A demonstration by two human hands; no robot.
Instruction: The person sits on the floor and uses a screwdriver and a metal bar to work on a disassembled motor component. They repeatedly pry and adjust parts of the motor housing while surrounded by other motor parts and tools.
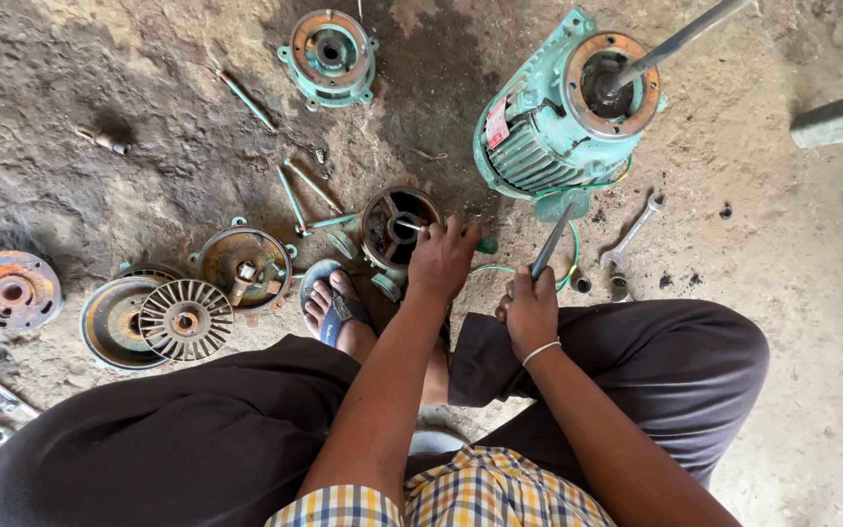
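Beside the green motor [539, 137], right hand [531, 310] grips a rod [550, 244]; wrench [633, 230] nearby.

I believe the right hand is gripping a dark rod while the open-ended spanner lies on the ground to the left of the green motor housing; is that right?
Not quite. The head view shows the right hand gripping the dark rod, but the open-ended spanner lies on the ground to the right of the green motor housing, below it in the picture, not to its left.

Teal motor [539, 127] with rusty orange rim, teal end cover [331, 56], dark trousers [178, 439], yellow-blue checked shirt [461, 493], white wristband [541, 351], grey-brown floor [782, 244].
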